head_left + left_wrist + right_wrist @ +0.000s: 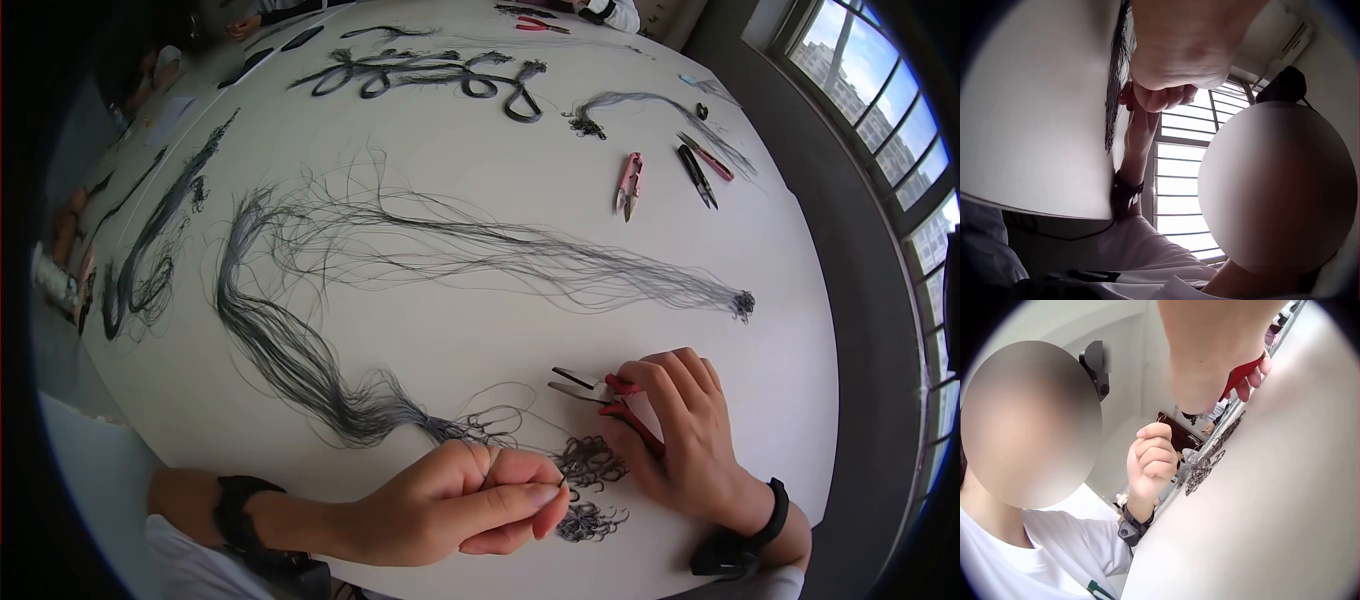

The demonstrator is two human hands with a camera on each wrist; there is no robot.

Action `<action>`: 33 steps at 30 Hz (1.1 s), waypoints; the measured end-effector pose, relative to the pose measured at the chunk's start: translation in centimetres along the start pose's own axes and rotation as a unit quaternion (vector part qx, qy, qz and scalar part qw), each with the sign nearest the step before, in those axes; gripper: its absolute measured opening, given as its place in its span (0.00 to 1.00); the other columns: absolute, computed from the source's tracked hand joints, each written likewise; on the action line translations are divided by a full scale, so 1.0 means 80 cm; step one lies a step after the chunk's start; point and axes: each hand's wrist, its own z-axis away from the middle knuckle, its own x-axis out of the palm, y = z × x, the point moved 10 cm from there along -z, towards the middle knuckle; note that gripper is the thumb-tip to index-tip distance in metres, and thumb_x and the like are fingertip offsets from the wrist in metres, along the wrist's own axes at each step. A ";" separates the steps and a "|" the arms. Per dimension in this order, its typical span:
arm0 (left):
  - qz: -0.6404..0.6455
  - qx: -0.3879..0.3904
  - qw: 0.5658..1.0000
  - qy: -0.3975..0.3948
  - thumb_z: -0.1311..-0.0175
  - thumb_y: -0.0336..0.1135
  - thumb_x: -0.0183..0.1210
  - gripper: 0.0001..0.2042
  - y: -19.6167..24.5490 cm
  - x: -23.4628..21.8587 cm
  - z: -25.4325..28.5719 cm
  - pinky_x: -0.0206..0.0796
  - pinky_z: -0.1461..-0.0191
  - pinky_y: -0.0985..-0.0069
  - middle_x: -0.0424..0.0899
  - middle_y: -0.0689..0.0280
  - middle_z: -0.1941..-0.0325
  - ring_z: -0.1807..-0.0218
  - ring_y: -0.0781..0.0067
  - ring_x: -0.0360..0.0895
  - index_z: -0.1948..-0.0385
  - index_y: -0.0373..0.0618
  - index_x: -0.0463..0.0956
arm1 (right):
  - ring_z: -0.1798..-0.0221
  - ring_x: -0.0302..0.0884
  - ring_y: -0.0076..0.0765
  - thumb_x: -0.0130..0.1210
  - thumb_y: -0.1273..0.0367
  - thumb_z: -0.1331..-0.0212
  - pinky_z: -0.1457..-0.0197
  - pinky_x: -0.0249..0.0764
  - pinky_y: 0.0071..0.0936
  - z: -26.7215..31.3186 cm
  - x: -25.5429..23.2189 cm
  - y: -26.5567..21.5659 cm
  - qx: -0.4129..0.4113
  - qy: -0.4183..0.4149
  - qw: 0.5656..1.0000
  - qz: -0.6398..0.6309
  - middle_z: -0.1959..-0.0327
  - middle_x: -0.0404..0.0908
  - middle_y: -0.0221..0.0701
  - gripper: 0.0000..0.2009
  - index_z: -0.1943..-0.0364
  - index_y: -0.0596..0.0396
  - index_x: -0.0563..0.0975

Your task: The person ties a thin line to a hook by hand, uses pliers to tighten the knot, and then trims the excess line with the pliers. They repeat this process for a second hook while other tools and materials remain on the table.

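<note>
My left hand (470,505) is closed in the head view, thumb and forefinger pinching a thin dark strand (563,482). Most of that strand is hidden by the fingers. To its right, my right hand (692,430) holds red-handled pliers (645,437), their jaws apart and pointing left over the table. In the right wrist view a red handle (1240,376) shows under the palm. Small clusters of dark curled ends (592,464) lie between the hands. A long bundle of fine dark strands (300,350) runs from behind the left hand up the table.
Loose strands (520,245) stretch across the table to a curled knot (743,303) at right. Pink thread snips (629,185) and black snips (697,176) lie farther back, near looped dark bundles (375,80). Other people sit at the far side. A barred window (890,110) is at right.
</note>
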 end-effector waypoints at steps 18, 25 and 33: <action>-0.310 0.032 0.950 0.004 0.36 0.32 0.44 0.09 0.018 0.019 0.007 0.52 0.77 0.87 0.67 0.75 0.85 0.81 0.90 0.59 0.74 0.41 0.71 | 0.63 0.68 0.37 0.57 0.73 0.54 0.59 0.63 0.31 0.013 -0.030 -0.065 -0.166 0.040 0.952 -0.253 0.67 0.74 0.30 0.09 0.66 0.56 0.76; -0.477 0.243 0.838 0.103 0.42 0.26 0.52 0.02 0.058 0.031 0.022 0.65 0.72 0.82 0.76 0.67 0.80 0.77 0.81 0.73 0.71 0.38 0.73 | 0.71 0.67 0.26 0.53 0.73 0.45 0.66 0.64 0.24 0.025 0.008 -0.043 0.038 -0.066 0.854 -0.514 0.73 0.76 0.28 0.03 0.70 0.59 0.76; -0.656 0.416 0.613 0.141 0.52 0.19 0.60 0.10 0.077 0.062 0.047 0.70 0.66 0.77 0.79 0.61 0.72 0.72 0.69 0.77 0.67 0.38 0.73 | 0.68 0.67 0.20 0.48 0.71 0.38 0.64 0.65 0.19 0.038 0.039 -0.041 0.157 -0.135 0.744 -0.635 0.71 0.74 0.29 0.08 0.70 0.63 0.73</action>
